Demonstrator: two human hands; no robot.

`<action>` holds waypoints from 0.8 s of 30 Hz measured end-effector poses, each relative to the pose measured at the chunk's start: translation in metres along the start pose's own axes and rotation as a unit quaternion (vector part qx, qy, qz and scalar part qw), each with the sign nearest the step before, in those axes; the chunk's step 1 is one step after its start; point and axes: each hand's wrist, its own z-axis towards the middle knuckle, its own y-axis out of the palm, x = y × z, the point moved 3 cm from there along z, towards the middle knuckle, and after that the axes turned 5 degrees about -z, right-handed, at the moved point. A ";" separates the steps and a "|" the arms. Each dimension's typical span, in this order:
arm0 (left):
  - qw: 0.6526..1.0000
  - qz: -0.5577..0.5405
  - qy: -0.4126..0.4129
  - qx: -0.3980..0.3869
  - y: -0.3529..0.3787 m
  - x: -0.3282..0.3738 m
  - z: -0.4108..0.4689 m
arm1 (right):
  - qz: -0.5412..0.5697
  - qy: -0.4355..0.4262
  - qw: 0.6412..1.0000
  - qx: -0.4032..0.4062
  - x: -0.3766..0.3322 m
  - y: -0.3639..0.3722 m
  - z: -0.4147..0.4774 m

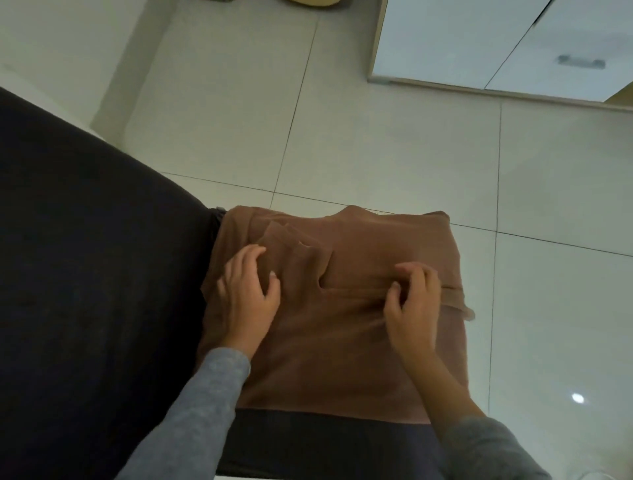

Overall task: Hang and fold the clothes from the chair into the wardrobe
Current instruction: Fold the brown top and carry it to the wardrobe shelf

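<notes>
A brown garment (359,246) lies spread over the dark chair seat (308,442), partly folded with a crease across its middle. My left hand (248,291) rests on its left part with fingers loosely spread. My right hand (412,301) is at the middle crease, fingers curled and pinching the cloth. The chair's dark back (85,274) fills the left side of the view. Both my sleeves are grey.
Pale floor tiles (376,137) surround the chair. A white wardrobe door (479,41) with a small metal handle (581,62) stands at the upper right. A yellowish object (315,2) shows at the top edge.
</notes>
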 end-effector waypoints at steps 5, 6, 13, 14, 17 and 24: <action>0.996 0.015 -0.014 -0.088 -0.004 -0.009 0.048 | 0.028 -0.023 0.980 -0.195 -0.049 0.050 0.014; 0.995 0.005 -0.029 -0.098 -0.004 -0.009 0.052 | 0.016 -0.012 0.977 -0.214 -0.055 0.057 0.016; 0.992 -0.109 0.005 -0.057 -0.013 -0.022 0.029 | 0.138 0.025 0.969 -0.204 -0.074 0.057 0.006; 0.992 -0.116 0.026 -0.041 -0.015 -0.026 0.019 | 0.142 -0.009 0.971 -0.192 -0.072 0.055 -0.002; 0.993 -0.074 0.077 -0.058 -0.019 -0.042 -0.026 | 0.107 -0.125 0.968 -0.192 -0.057 0.047 -0.036; 0.993 -0.001 0.066 -0.093 -0.022 -0.073 -0.094 | 0.002 -0.240 0.926 -0.291 -0.013 0.045 -0.090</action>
